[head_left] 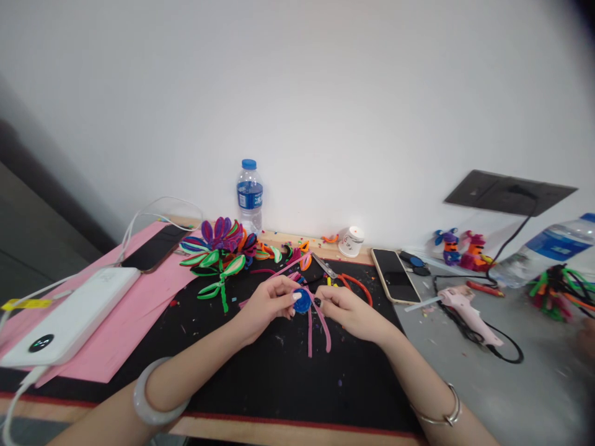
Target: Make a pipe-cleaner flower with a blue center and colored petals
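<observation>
The round blue, fuzzy-looking disc seems light, soft and slightly springy, best pinched by its rim; the narrow pink fuzzy strips probably bend easily. The left hand pinches the disc's left side. Just right of it, the right hand has narrowed fingertips at the strips; whether they grip, I cannot tell
</observation>
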Motion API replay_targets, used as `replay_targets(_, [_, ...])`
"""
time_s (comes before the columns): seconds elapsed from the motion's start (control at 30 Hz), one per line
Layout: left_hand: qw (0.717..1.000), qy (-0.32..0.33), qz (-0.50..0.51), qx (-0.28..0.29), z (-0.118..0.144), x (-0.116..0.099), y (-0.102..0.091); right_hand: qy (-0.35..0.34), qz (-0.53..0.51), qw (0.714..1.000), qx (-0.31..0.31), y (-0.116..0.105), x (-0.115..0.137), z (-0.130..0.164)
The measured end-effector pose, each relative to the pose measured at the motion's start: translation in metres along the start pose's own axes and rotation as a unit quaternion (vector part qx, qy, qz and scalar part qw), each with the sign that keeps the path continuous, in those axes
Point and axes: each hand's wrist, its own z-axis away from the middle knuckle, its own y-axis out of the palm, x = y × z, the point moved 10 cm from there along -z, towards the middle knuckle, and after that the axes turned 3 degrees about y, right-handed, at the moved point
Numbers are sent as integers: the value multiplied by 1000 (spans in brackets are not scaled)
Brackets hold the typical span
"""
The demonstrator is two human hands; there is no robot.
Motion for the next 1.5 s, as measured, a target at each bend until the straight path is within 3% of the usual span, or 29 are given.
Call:
replay_targets(0.67, [999, 2, 53, -2, -1, 2, 0, 0, 18, 999, -41, -2, -3, -3])
replay_targets(1.5, [999, 33, 11, -27, 0, -3, -4, 17, 63, 996, -54, -2, -8, -3])
